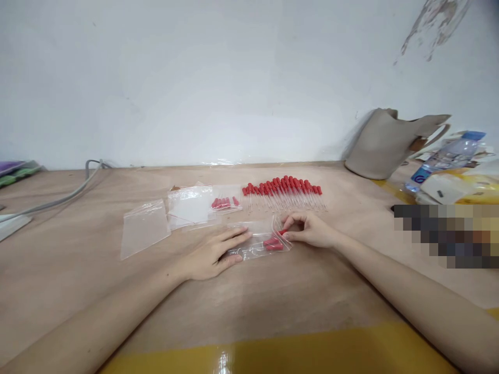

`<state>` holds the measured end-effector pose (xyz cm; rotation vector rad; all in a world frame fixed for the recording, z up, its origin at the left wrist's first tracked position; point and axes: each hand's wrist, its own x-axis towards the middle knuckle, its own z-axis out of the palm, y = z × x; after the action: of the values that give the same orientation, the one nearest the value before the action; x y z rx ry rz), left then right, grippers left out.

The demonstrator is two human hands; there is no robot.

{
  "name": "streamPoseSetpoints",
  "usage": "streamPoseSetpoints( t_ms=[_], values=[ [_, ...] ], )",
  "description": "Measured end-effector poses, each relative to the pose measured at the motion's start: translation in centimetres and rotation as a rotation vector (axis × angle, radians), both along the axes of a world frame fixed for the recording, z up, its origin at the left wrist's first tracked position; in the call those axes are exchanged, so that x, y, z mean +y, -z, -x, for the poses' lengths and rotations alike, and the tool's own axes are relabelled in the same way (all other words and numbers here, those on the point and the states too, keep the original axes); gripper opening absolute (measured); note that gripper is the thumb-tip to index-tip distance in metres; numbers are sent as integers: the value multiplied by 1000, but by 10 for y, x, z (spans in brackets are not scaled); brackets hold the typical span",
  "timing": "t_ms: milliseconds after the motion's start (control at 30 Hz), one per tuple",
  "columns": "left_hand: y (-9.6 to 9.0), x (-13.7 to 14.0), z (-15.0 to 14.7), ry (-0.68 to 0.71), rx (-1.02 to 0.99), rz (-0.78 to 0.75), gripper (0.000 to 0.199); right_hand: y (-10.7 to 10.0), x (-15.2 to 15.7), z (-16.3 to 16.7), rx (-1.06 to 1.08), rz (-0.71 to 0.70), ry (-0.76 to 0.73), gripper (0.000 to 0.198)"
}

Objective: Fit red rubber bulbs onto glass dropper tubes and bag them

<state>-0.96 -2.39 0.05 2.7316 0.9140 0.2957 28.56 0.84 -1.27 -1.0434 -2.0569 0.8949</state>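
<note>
The left hand (212, 254) lies flat, fingers spread, on a clear bag (257, 241); the right hand (310, 230) pinches a red-capped dropper (281, 233) at the bag's mouth.

Red bulbs, clear plastic, tan wood

The droppers (284, 193) have red bulbs and clear stems; the zip bags (145, 227) are colourless and see-through. The tabletop (273, 296) is pale tan with a glossy yellow strip (280, 353) along its near edge. The handbag (384, 143) is beige, the wall (195, 78) white.
</note>
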Motion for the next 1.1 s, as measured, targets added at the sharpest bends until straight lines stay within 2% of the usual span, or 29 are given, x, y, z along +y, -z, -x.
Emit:
streamPoseSetpoints(
  t_ms=[167,267,367,467,567,800,1000,1100],
  values=[
    [-1,0,0,-15,16,10,49,0,3,5,-29,-72,-60,10],
    [-1,-1,0,-10,8,6,48,-1,5,-1,-118,-108,7,12],
    [0,0,0,8,-8,-5,48,0,2,3,-68,-132,49,15],
    [1,1,0,2,-3,-4,47,4,-4,16,8,-65,10,15],
    [1,1,0,-5,1,-1,46,4,-9,24,37,-17,45,17],
    [0,1,-1,22,-14,-2,42,-4,-13,19,110,174,-18,32],
    [1,1,-1,27,5,-13,42,-1,-16,21,89,271,206,33],
    [2,1,0,33,-1,-13,42,-2,-18,22,86,340,216,31]
  ],
)
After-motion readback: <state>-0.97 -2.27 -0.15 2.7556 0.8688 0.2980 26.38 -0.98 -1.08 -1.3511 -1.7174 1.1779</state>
